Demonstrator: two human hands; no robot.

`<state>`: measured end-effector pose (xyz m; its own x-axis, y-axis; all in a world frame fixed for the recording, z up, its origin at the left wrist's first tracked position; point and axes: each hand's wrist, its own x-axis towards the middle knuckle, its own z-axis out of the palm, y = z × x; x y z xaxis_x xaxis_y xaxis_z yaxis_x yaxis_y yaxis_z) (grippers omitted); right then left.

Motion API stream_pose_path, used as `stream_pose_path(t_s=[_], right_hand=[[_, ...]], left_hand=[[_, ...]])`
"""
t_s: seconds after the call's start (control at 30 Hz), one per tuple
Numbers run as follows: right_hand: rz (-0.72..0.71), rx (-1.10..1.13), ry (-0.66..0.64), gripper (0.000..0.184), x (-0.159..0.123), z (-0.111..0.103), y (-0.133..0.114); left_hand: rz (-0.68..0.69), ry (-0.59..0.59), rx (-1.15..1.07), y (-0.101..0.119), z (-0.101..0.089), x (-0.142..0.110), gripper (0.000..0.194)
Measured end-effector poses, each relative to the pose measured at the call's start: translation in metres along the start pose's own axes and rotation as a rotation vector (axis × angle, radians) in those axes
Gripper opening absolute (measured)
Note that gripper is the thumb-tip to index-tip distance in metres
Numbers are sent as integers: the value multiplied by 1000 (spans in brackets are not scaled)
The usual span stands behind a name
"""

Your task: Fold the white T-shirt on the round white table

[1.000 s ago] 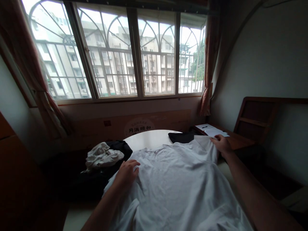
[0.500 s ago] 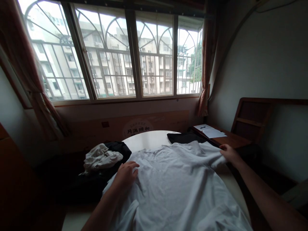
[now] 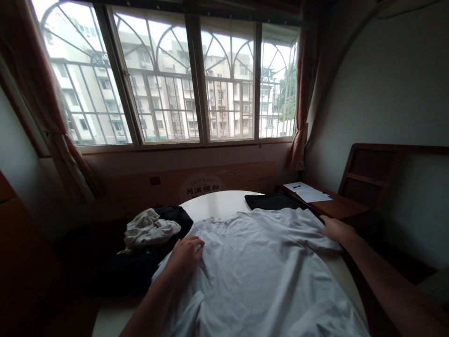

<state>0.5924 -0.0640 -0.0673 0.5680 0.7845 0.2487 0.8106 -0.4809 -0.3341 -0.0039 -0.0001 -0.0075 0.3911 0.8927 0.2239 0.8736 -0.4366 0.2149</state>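
Note:
A white T-shirt (image 3: 259,267) lies spread out on a round white table (image 3: 217,203), neck hole towards the window. My left hand (image 3: 185,254) rests flat on the shirt's left shoulder, fingers stretched out. My right hand (image 3: 335,228) lies on the shirt's right sleeve at the table's right edge; whether its fingers pinch the cloth cannot be made out.
A crumpled white garment (image 3: 149,228) lies on dark clothes (image 3: 140,257) to the left. A folded black garment (image 3: 270,201) sits at the table's far side. A wooden desk (image 3: 333,206) with papers (image 3: 308,192) stands at right, a wide window behind.
My right hand has brought the right sleeve down and outwards from a raised position and laid it flat on the table. My left hand has stayed in place.

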Motion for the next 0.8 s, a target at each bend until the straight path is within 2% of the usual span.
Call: stream_pose_path(t_s=[0.07, 0.1, 0.2, 0.27, 0.33, 0.43, 0.57, 0.8], right_hand=[[-114, -152, -55, 58, -2, -5, -17], [-191, -157, -34, 59, -3, -7, -27], [-482, -74, 68, 58, -7, -3, -62], [-577, -31, 37, 59, -10, 7, -82], [-526, -52, -72, 61, -14, 19, -96], [-358, -120, -185, 61, -19, 36, -105], [-214, -166, -192, 62, -16, 42, -104], [-9, -235, -218, 62, 5, 32, -105]], left_hand=[[2, -6, -3, 0, 0, 0, 30], [3, -5, -2, 0, 1, 0, 30], [-3, -7, 3, 1, 1, 0, 29], [-7, -23, 5, 2, 0, 0, 29], [-9, -37, 5, 3, -2, 0, 30], [-18, -41, 7, 4, -4, -1, 31], [-22, -52, 15, 5, -7, -4, 32], [-17, -65, -10, 7, -8, -4, 31]])
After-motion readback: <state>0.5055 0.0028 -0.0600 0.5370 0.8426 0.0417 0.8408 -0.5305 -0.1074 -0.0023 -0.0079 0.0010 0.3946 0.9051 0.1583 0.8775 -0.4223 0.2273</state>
